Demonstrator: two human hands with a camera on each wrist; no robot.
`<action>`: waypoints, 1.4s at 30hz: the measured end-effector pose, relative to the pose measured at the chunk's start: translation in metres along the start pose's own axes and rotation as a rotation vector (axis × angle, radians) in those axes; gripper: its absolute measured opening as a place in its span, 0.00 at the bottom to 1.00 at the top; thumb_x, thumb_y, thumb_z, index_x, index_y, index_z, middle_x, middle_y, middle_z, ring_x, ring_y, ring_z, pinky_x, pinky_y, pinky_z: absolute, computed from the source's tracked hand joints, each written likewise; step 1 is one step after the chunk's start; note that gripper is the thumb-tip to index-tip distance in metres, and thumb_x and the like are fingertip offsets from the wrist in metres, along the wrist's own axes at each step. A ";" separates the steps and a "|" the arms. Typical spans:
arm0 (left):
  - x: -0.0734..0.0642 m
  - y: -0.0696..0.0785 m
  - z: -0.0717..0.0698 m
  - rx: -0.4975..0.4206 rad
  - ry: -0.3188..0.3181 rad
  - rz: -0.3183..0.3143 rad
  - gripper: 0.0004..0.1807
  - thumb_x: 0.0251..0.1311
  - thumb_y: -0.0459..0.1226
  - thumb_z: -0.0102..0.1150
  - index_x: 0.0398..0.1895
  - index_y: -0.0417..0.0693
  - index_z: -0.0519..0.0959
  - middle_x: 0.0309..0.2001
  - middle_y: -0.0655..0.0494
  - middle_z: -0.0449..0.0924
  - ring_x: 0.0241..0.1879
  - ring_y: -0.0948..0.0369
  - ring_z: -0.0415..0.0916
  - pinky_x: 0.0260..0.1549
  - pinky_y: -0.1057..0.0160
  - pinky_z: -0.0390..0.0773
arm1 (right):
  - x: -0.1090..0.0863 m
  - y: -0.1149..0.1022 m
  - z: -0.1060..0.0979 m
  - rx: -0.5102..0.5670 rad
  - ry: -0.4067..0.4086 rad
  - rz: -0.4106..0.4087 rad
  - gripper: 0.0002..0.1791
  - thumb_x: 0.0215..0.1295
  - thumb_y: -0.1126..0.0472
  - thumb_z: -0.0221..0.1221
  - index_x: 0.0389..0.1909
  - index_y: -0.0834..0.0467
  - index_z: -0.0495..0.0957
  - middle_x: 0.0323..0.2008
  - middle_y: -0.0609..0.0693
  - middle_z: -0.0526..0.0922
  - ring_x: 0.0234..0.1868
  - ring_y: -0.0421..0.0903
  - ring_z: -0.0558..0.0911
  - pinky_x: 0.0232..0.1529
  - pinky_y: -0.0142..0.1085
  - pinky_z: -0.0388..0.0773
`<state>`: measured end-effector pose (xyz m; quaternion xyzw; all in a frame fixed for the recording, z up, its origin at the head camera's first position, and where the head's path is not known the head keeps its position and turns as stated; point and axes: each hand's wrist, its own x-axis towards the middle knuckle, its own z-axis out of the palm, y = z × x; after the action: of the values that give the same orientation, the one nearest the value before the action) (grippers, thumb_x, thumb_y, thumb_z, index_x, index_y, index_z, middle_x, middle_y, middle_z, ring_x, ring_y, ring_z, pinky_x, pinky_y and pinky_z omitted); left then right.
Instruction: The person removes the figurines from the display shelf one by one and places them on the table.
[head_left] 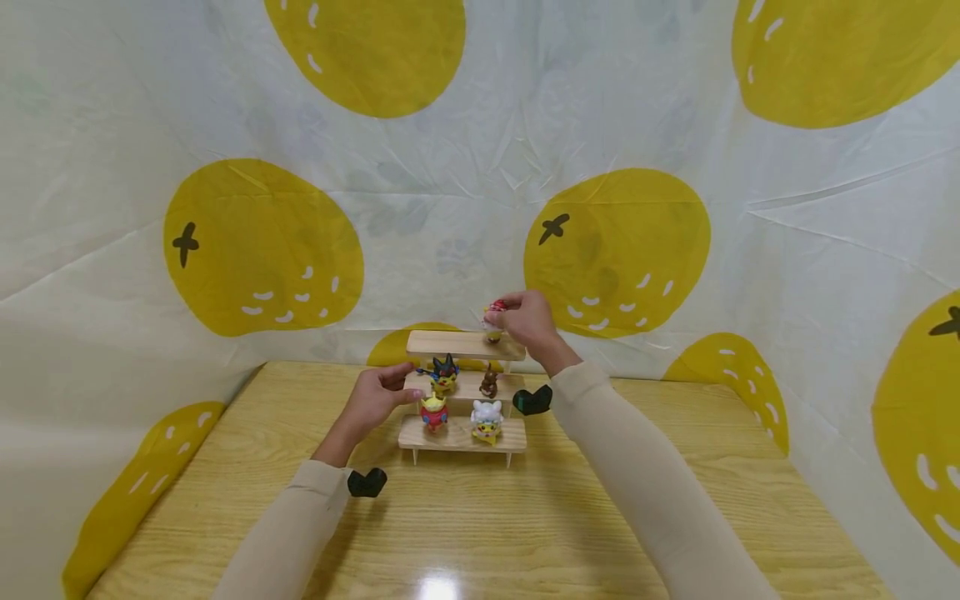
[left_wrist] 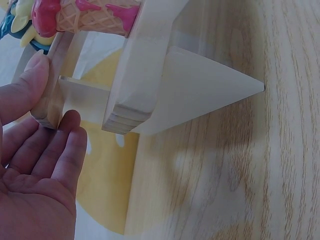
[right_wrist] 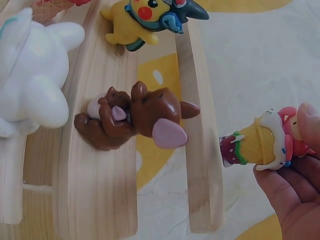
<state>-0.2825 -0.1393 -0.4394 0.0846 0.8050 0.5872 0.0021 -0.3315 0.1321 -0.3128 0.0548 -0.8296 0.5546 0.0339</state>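
A three-tier wooden display stand [head_left: 463, 432] stands on the table. My left hand [head_left: 375, 396] grips the left end of its middle shelf [left_wrist: 59, 67], thumb on top and fingers underneath. At the right end of the top shelf [head_left: 442, 343], my right hand [head_left: 531, 321] pinches an ice-cream-cone figurine [right_wrist: 257, 142] by its pink upper part. The figurine is upright, its dark red base right at the shelf's surface. On the middle shelf are a yellow figurine with dark pointed ears [head_left: 444, 375] and a brown big-eared figurine [head_left: 489, 382].
The bottom shelf holds a red-and-yellow figurine [head_left: 433, 412] on a cone and a white-hooded one [head_left: 487, 421]. Behind the stand hangs a white cloth [head_left: 442, 250] with yellow fruit prints. The wooden table [head_left: 465, 525] extends in front.
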 end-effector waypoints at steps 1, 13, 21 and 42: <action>0.000 0.000 0.000 -0.002 0.000 -0.001 0.36 0.66 0.36 0.71 0.75 0.39 0.70 0.76 0.44 0.70 0.76 0.44 0.67 0.72 0.46 0.73 | 0.000 0.000 -0.001 -0.002 0.004 0.004 0.19 0.69 0.64 0.68 0.57 0.67 0.84 0.52 0.63 0.86 0.45 0.51 0.84 0.53 0.44 0.86; -0.002 0.002 0.000 0.000 -0.001 -0.001 0.35 0.67 0.37 0.70 0.76 0.40 0.70 0.76 0.43 0.69 0.76 0.43 0.66 0.71 0.44 0.73 | 0.001 0.004 -0.011 0.002 -0.013 0.007 0.18 0.70 0.63 0.68 0.56 0.68 0.84 0.52 0.64 0.86 0.47 0.54 0.85 0.59 0.51 0.85; -0.003 0.003 -0.001 0.003 -0.006 -0.001 0.36 0.67 0.38 0.70 0.76 0.39 0.69 0.76 0.43 0.69 0.76 0.43 0.66 0.72 0.45 0.72 | 0.001 0.006 -0.017 -0.042 0.018 0.015 0.19 0.69 0.62 0.68 0.57 0.67 0.84 0.53 0.64 0.85 0.47 0.53 0.83 0.55 0.46 0.85; -0.004 0.003 -0.002 -0.004 -0.020 -0.014 0.36 0.67 0.37 0.70 0.77 0.42 0.69 0.77 0.46 0.68 0.77 0.45 0.65 0.72 0.45 0.73 | 0.005 0.011 -0.037 -0.069 0.014 0.024 0.19 0.70 0.61 0.68 0.56 0.68 0.84 0.54 0.65 0.85 0.49 0.54 0.82 0.55 0.43 0.82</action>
<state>-0.2785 -0.1406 -0.4360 0.0850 0.8044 0.5879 0.0145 -0.3379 0.1698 -0.3084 0.0398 -0.8485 0.5264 0.0352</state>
